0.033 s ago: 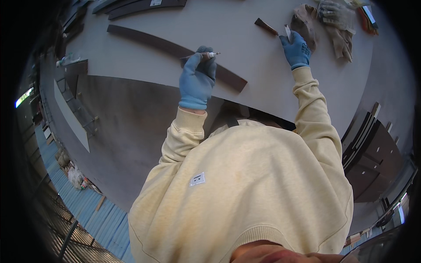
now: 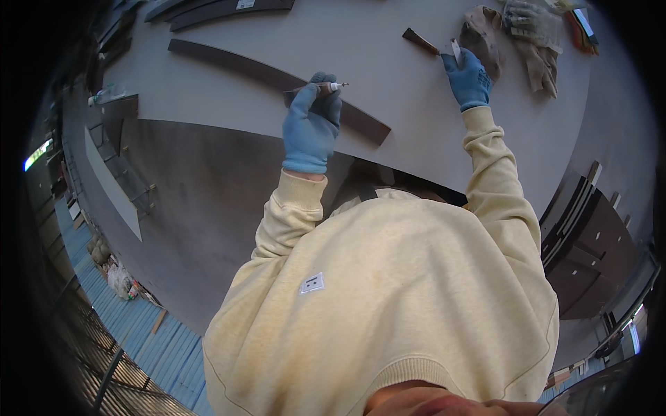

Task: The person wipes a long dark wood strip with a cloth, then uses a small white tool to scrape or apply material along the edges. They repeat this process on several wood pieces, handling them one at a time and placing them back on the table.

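Note:
My left hand (image 2: 310, 135), in a blue glove, is closed around a small applicator bottle (image 2: 325, 89) with a white neck and a thin needle-like tip pointing right. It is over a long dark brown board (image 2: 243, 66) lying slantwise on the grey worktable (image 2: 347, 35). My right hand (image 2: 470, 82), gloved in blue too, grips a narrow pale piece (image 2: 456, 48); its lower part is hidden by the fingers, and I cannot tell its kind. Just left of the right hand lies a slim dark brown tool with a tapering end (image 2: 420, 41).
A crumpled brown cloth (image 2: 480, 38) lies beside my right hand. Beyond it are a tan glove (image 2: 540, 68) and a clear plastic bag (image 2: 531, 21). More dark boards (image 2: 232, 12) rest at the far left. Stacked brown panels (image 2: 596, 249) stand at the right.

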